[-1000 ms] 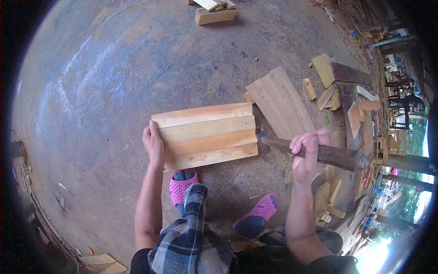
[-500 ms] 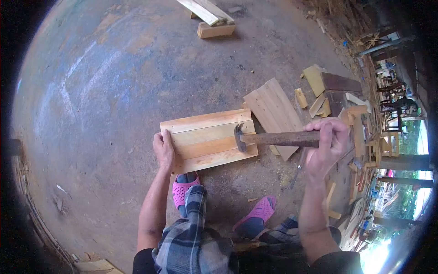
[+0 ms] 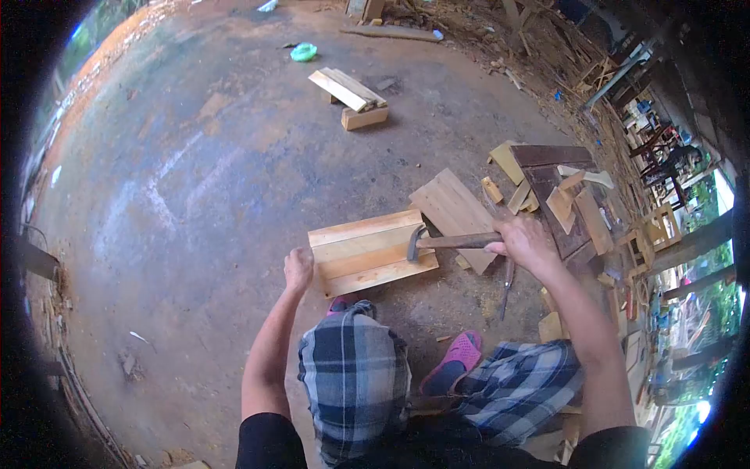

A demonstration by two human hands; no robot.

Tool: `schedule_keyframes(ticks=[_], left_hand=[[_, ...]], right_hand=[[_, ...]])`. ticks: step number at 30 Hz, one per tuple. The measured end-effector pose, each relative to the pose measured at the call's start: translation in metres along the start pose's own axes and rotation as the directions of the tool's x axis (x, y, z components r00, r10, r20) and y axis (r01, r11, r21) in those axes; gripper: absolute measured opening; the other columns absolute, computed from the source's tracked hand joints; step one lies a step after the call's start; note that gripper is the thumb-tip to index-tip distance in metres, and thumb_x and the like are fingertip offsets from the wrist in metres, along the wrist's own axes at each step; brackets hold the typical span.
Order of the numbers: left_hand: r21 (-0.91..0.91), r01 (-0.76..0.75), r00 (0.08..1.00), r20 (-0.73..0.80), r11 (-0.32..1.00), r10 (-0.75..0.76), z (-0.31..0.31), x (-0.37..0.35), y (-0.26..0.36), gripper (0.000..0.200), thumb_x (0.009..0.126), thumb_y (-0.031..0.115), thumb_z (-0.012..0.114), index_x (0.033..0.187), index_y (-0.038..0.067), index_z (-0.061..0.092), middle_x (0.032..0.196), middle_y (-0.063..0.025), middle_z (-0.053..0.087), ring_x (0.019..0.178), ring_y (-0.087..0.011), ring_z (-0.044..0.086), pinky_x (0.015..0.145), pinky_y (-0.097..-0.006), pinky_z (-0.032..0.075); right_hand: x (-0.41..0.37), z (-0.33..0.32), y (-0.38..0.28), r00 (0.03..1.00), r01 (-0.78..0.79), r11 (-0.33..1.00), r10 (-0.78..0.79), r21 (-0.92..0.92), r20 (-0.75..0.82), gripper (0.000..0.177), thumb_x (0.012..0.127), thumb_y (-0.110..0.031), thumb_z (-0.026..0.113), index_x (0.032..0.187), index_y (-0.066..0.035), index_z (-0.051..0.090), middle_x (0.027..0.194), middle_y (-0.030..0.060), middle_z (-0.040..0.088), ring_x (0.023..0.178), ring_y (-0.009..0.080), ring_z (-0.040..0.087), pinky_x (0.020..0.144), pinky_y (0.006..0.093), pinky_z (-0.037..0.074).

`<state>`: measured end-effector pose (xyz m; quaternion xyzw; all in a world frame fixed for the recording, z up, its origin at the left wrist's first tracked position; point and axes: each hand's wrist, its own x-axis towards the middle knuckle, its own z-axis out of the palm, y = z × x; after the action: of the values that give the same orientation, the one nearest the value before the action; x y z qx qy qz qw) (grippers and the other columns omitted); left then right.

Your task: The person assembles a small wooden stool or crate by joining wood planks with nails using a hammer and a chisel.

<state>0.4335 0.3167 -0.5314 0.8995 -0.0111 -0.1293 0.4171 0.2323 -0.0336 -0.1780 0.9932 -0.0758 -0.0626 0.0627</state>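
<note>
My right hand is closed around the wooden handle of a claw hammer. The hammer's dark metal head lies over the right end of a wooden panel made of several pale and orange-brown slats side by side. At the panel's left edge is my left hand, its fingers curled round that edge and partly hidden. The panel sits in front of my knees, above one pink sandal. Just past its right end, a flat board lies slanted on the ground.
Wood offcuts and a dark reddish-brown panel are piled at right. A thin dark tool lies below my right hand. Farther ahead, boards rest on a wood block, with a green object beyond.
My view has tilted up, showing more ground ahead. The hammer stays over the panel's right end, its handle now appearing shorter. My left hand's thumb no longer shows on the panel's face.
</note>
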Motion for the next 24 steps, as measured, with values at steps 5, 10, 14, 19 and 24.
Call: schedule_keyframes(ticks=[5,10,14,19,24], left_hand=[[0.027,-0.278,0.944,0.191,0.96,0.268,-0.106,0.01,0.04,0.033,0.08,0.009,0.058,0.113,0.007,0.064,0.099,-0.0166,0.067,0.096,-0.0293,0.064,0.085,-0.0377,0.049],[-0.107,-0.403,0.904,0.11,0.909,0.414,-0.189,0.024,0.111,0.037,0.075,-0.004,0.054,0.107,0.008,0.067,0.086,-0.008,0.068,0.082,-0.0175,0.065,0.073,-0.0301,0.051],[-0.301,-0.426,0.862,0.15,0.853,0.484,-0.213,0.029,0.159,0.035,0.078,-0.004,0.056,0.11,0.005,0.064,0.081,-0.0021,0.06,0.071,-0.0114,0.057,0.065,-0.0261,0.047],[-0.182,-0.336,0.883,0.28,0.924,0.376,-0.21,0.005,0.202,0.025,0.087,0.009,0.061,0.112,0.005,0.062,0.081,-0.002,0.06,0.072,-0.0105,0.056,0.065,-0.0255,0.046],[0.266,-0.508,0.746,0.612,0.819,0.264,-0.169,-0.02,0.268,0.03,0.087,0.018,0.064,0.114,0.005,0.061,0.094,-0.0147,0.067,0.088,-0.0273,0.066,0.08,-0.0386,0.051]], right_hand=[[-0.022,0.046,0.023,0.993,0.04,0.983,-0.019,-0.179,0.119,0.033,0.073,-0.03,0.076,0.095,-0.008,0.065,0.087,0.0178,0.068,0.089,0.0335,0.067,0.076,0.047,0.05],[-0.033,0.052,0.022,0.986,0.03,0.992,-0.009,-0.126,0.167,0.035,0.073,-0.029,0.073,0.099,-0.008,0.064,0.089,0.0174,0.068,0.092,0.0342,0.067,0.08,0.0479,0.049],[-0.039,0.074,0.029,0.913,-0.09,0.994,0.11,-0.068,0.393,0.036,0.074,-0.022,0.07,0.105,-0.005,0.061,0.093,0.0185,0.068,0.092,0.0352,0.066,0.081,0.0491,0.049],[-0.056,0.135,0.034,0.972,-0.034,0.998,0.044,-0.044,0.231,0.043,0.074,-0.014,0.064,0.115,-0.004,0.053,0.099,0.0183,0.066,0.091,0.0387,0.065,0.082,0.0512,0.048],[-0.059,0.222,0.021,0.965,-0.227,0.927,0.172,0.299,0.2,0.045,0.076,-0.011,0.058,0.12,-0.005,0.047,0.101,0.0196,0.064,0.092,0.0435,0.063,0.081,0.0536,0.048]])
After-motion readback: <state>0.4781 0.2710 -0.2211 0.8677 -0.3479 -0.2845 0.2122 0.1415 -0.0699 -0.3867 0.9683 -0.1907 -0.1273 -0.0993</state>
